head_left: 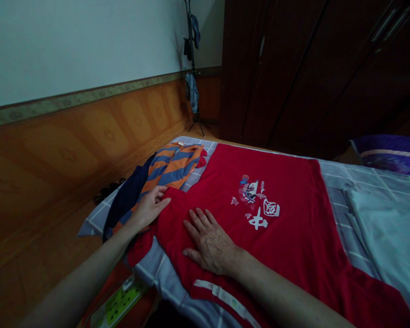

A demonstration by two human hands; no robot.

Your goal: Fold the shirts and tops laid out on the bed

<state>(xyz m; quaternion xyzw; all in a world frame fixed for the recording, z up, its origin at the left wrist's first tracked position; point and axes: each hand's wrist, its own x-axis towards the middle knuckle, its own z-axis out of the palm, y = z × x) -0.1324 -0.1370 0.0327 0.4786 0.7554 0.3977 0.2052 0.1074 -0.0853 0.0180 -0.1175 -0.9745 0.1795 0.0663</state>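
A red T-shirt (294, 200) lies spread on a bed, its white lettering and small printed picture facing up. My left hand (151, 207) is at the sleeve on the left, thumb and curled fingers closed on the cloth's edge. Flat on the shirt, a little nearer and to the right, rests my right hand (208, 241) with its fingers stretched out. A pale strip with small marks (225, 298) lies along the near edge of the red cloth. Just beyond my left hand is an orange and blue striped garment (174, 166).
The grey checked bedsheet (348, 232) shows around the shirt. Pale folded cloth (392, 228) lies at the right. A green perforated item (121, 303) sits below the bed's left edge. Behind stand a coat stand (193, 59) and a dark wardrobe (280, 68).
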